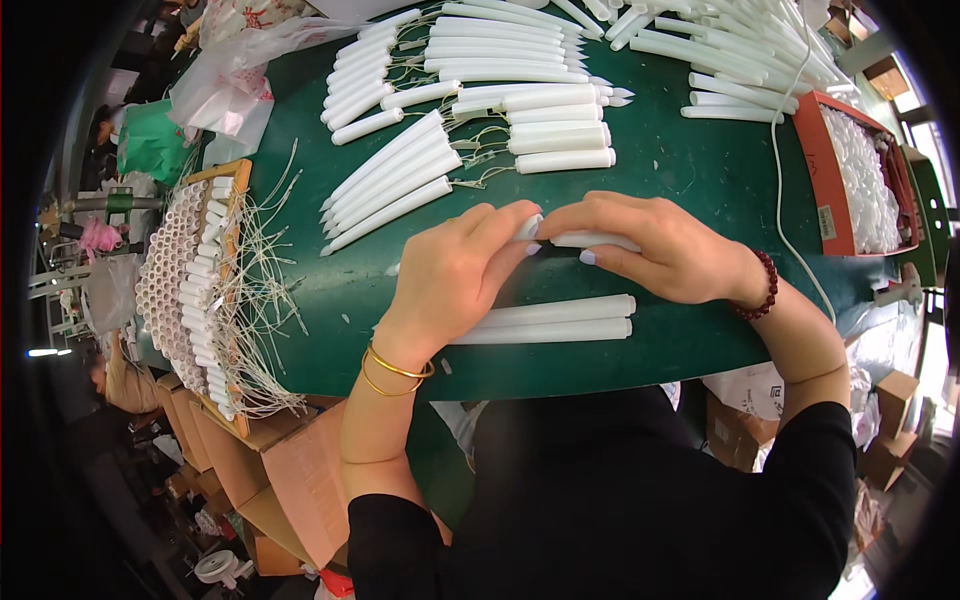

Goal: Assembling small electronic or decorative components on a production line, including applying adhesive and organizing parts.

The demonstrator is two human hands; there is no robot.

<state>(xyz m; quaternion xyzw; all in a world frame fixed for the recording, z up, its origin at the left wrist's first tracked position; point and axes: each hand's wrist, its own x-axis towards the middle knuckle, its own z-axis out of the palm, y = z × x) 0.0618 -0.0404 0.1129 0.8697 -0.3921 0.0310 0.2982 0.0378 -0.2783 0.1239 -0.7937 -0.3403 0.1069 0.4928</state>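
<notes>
A green counter (700, 350) carries the work, a red box (820, 180) at its right. Left of the box, the right hand's (665, 250) fingers grasp a white tube (600, 240) lying beneath them, against the thumb; farther left of the box, the left hand's (450, 265) fingers pinch a white piece (526, 229). Two loose tubes (560, 322) lie left of the box, nearer the person.

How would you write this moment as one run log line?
left hand: holding white piece | right hand: holding white tube | nearer body: two white tubes on green table
</notes>
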